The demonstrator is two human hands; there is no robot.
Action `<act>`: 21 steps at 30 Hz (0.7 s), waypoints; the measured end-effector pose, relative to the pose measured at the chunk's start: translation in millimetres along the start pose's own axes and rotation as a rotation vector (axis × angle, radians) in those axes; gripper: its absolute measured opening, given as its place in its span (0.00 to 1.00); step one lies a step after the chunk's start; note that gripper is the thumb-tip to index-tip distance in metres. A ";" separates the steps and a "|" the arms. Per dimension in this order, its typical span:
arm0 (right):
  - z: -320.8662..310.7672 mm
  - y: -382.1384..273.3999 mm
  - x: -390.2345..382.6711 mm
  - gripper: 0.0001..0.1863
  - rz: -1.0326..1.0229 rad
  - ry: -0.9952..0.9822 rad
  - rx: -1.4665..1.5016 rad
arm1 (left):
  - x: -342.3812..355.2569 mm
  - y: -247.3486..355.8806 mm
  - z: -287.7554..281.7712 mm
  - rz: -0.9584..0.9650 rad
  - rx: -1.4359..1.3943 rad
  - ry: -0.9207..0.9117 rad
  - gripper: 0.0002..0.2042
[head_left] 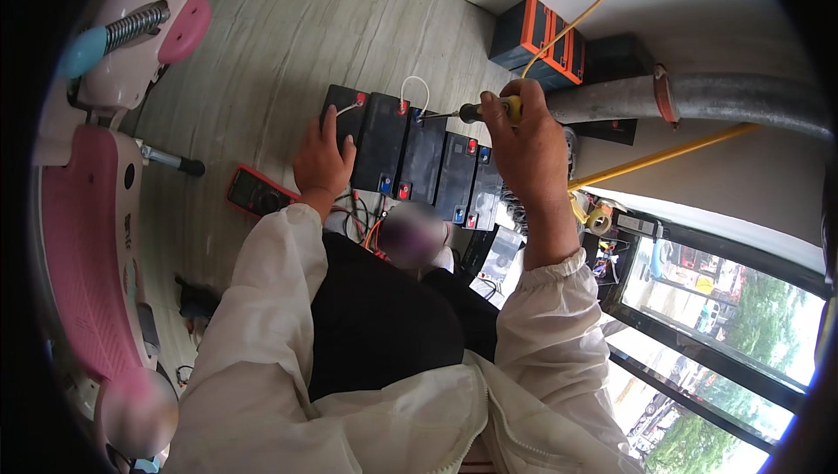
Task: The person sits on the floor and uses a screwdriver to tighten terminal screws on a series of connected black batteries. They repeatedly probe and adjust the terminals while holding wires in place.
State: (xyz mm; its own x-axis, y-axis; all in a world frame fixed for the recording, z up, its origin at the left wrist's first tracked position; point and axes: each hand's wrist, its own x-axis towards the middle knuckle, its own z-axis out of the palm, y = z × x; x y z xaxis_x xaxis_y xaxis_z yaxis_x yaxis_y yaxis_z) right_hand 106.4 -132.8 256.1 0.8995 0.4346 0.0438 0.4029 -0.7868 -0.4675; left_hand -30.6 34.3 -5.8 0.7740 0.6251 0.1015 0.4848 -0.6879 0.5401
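Note:
Several black batteries with red and blue terminals stand side by side on the floor, the leftmost battery [377, 142] being under my left hand [323, 162]. The fingers of that hand are apart and lie against the battery's left edge, near a short white wire [349, 108] at a red terminal. My right hand [530, 138] is closed around a screwdriver [471, 113] with a black and yellow handle. Its thin shaft points left to a blue terminal [419, 114] on the neighbouring battery. A looped white wire [416, 79] bridges this terminal and a red one.
A red-edged multimeter [259, 192] lies left of the batteries, with leads [358, 212] near my legs. A pink children's scooter [92, 247] borders the left side. Orange and dark boxes [539, 42], a grey pipe [733, 100] and a yellow pole [672, 155] stand at right.

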 end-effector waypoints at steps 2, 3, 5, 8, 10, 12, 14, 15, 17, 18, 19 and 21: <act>-0.8 6.2 0.0 0.14 -0.036 0.009 0.016 | 0.7 -1.0 1.1 0.019 0.004 0.014 0.31; 0.7 14.6 -0.4 0.14 -0.112 0.040 0.023 | 1.0 -1.7 1.6 0.028 0.007 0.021 0.31; 2.4 25.3 0.6 0.14 -0.240 0.096 0.021 | 2.3 -3.5 0.8 0.015 -0.016 -0.005 0.31; 4.2 28.1 0.5 0.14 -0.271 0.112 0.033 | 6.2 -4.6 1.5 0.074 0.057 0.070 0.29; -0.1 20.4 -3.5 0.14 -0.127 0.041 0.087 | 10.5 2.8 -1.0 0.176 0.044 0.154 0.26; -3.3 15.3 -4.2 0.14 -0.041 -0.014 0.071 | 16.1 30.3 -6.7 0.308 -0.068 0.236 0.22; -1.9 16.6 -3.7 0.14 -0.075 -0.001 0.075 | 15.5 46.0 6.8 0.255 -0.319 0.015 0.18; 0.5 21.9 -2.5 0.14 -0.145 0.042 0.081 | 16.0 54.0 15.1 0.226 -0.447 -0.098 0.16; 2.5 29.5 -2.2 0.14 -0.249 0.105 0.096 | 19.3 72.1 30.2 0.242 -0.417 -0.083 0.14; 3.0 30.5 -2.7 0.14 -0.287 0.124 0.109 | 21.8 78.1 35.2 0.249 -0.399 -0.074 0.13; 3.3 29.9 -2.9 0.14 -0.324 0.144 0.123 | 24.9 81.6 39.9 0.248 -0.361 -0.075 0.12; -3.7 21.3 -7.7 0.14 -0.139 0.035 0.141 | 31.1 85.7 47.1 0.244 -0.285 -0.075 0.11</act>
State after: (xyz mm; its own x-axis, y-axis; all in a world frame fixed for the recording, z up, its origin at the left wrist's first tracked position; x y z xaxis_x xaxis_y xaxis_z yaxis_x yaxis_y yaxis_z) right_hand 108.7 -154.5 249.1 0.8431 0.5175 0.1460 0.4983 -0.6499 -0.5738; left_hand 54.2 -22.6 4.3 0.8855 0.4194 0.1999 0.1582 -0.6767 0.7191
